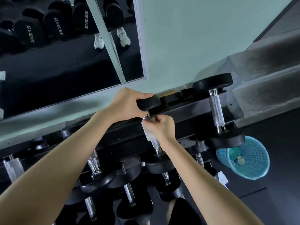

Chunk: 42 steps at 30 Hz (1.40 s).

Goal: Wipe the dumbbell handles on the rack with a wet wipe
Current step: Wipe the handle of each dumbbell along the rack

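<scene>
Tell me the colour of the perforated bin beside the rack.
The bin is turquoise, seen in the head view.

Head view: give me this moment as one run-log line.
left hand grips dumbbell head | right hand holds wipe round handle | bin on floor, right

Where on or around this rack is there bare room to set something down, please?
Free: the top rail between the small dumbbell being wiped and the large dumbbell at the right end; also the dark floor right of the blue basket. Crowded: the lower tiers, packed with dumbbells.
</scene>
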Available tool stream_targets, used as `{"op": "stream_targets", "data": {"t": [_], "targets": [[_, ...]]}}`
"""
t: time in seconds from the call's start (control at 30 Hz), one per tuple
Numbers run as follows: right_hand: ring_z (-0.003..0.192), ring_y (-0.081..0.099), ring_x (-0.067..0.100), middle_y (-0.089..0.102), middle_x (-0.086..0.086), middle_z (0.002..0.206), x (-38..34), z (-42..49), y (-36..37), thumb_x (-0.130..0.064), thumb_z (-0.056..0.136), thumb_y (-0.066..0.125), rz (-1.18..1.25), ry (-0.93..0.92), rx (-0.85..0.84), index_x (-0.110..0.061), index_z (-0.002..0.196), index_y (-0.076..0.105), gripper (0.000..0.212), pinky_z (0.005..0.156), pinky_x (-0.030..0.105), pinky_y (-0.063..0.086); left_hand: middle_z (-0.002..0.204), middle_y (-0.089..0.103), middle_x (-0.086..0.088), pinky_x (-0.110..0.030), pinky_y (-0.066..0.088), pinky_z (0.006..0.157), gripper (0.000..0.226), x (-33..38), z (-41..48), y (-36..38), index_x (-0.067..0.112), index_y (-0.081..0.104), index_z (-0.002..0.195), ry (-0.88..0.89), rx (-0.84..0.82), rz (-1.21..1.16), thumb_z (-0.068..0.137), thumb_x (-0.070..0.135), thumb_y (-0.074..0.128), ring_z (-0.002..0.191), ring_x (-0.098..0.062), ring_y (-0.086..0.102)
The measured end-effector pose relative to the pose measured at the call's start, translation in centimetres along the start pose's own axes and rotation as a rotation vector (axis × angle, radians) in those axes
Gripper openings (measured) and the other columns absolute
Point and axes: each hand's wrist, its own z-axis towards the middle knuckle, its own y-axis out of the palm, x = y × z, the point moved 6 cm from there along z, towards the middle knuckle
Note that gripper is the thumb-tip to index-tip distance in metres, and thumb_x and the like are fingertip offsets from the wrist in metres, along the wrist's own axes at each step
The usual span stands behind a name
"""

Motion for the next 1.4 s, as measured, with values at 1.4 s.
{"op": "stream_targets", "data": {"t": [1.4], "targets": [[0.071,0.069,0.024,0.07,0.008,0.07,4.2,-2.4,-2.3,-0.022,0.067,0.082,-0.462,-0.051,-0.311,-0.005,0.065,0.063,0.026,0.06,0.031,0.053,0.112,0.067,0.001,-0.003,0.034,0.05,0.06,-0.7,-0.5,0.6,0.04,0.055,0.128,-0.056,0.03,-0.071,0.076,0.015,0.072,0.064,-0.007,0.053]]}}
